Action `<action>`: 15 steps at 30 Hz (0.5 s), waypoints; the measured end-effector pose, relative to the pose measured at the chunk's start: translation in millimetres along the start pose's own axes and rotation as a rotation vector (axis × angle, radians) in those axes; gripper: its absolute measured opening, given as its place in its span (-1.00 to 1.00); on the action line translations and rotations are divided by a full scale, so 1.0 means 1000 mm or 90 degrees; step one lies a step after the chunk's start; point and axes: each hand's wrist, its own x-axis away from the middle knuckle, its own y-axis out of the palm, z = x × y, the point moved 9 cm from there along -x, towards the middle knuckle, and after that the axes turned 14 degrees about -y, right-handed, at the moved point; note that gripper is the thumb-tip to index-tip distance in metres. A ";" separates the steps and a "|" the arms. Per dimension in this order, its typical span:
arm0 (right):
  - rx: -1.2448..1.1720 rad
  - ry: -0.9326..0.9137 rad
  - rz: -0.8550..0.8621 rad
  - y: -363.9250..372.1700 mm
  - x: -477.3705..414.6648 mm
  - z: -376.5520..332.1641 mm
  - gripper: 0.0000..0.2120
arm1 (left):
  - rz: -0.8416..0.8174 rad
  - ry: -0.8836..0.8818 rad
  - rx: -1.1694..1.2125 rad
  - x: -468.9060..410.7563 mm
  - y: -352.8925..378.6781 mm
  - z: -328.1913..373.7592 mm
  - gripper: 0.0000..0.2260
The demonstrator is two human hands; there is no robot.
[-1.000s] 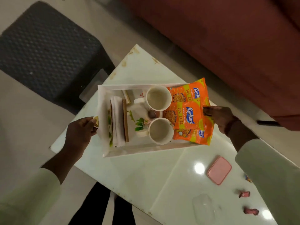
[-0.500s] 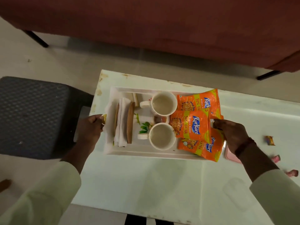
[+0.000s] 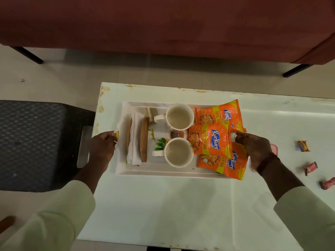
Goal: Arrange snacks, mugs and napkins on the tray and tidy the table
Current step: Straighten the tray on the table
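A white tray rests on the left end of the white table. On it stand two white mugs, a wooden napkin holder with white napkins at the left, and three orange snack packets at the right, overhanging the rim. My left hand grips the tray's left handle. My right hand grips the right handle beside the packets.
Small wrapped candies lie on the table at the right. A pink lid peeks out behind my right hand. A dark woven stool stands left of the table. A red sofa runs along the far side.
The view has swung so the table now lies square in front of me. Both hands stay on the tray's handles; the tray sits a little further left on the table.
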 end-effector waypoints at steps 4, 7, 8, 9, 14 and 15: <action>0.004 -0.005 0.001 0.001 -0.002 0.002 -0.66 | -0.003 -0.007 0.006 -0.001 0.002 -0.005 -0.79; 0.007 -0.011 0.010 0.000 -0.003 0.004 -0.69 | -0.002 0.029 -0.027 0.003 0.003 -0.001 -0.78; 0.010 -0.011 0.012 0.000 -0.003 0.005 -0.70 | -0.001 0.045 -0.040 0.005 0.002 0.001 -0.78; 0.011 -0.009 0.013 0.001 -0.002 0.006 -0.71 | -0.006 0.059 -0.043 0.008 0.001 0.003 -0.77; 0.159 -0.097 0.161 -0.015 0.014 -0.009 -0.70 | 0.088 0.213 -0.198 0.040 -0.006 0.026 -0.69; 0.216 -0.148 0.202 -0.019 0.024 -0.020 -0.67 | 0.104 0.239 -0.187 0.052 -0.009 0.031 -0.68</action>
